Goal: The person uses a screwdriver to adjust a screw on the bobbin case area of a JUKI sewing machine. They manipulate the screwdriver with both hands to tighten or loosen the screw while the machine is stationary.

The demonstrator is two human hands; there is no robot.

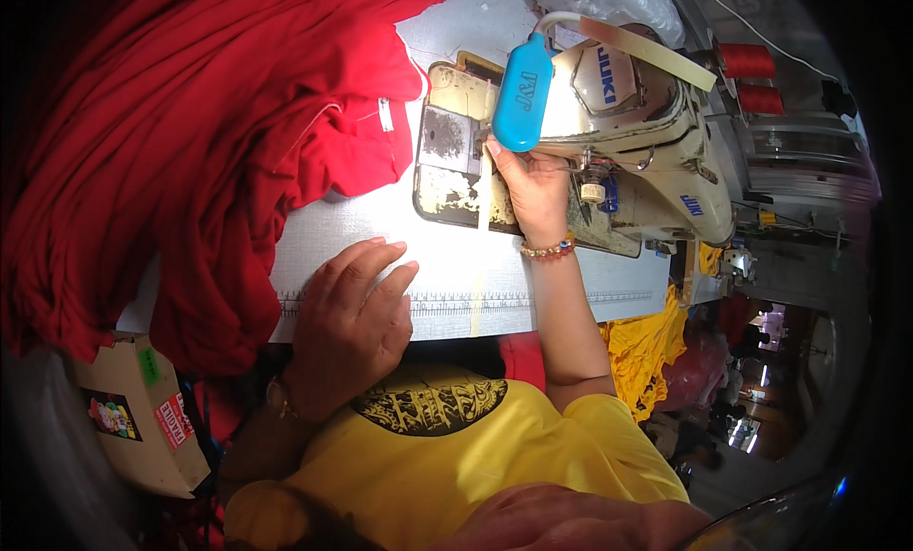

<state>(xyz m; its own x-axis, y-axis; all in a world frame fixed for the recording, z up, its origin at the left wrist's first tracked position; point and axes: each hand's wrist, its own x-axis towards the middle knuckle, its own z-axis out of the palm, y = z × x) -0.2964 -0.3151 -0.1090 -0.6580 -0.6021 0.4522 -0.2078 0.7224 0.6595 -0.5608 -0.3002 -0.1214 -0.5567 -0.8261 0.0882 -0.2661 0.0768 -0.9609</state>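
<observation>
My left hand (357, 309) lies palm down near the table's front edge, with its fingers stretched and slightly apart, holding nothing. At the needle end of a worn cream sewing machine (628, 104) is my right hand (535, 194), wearing a beaded bracelet. Its thumb and fingers are drawn together, the thumb tip beside the top of a narrow pale strip (483, 194). A blue lamp (518, 99) hides part of the fingers, so what they pinch cannot be made out. From the metal needle plate (445, 137), the strip runs down over the table's front edge.
A large heap of red fabric (238, 104) covers the table's left side. A printed ruler (437, 305) lines the front edge. Red thread spools (747, 61) stand beyond the machine. Yellow fabric (651, 351) hangs at the right; a cardboard box (143, 418) sits below left.
</observation>
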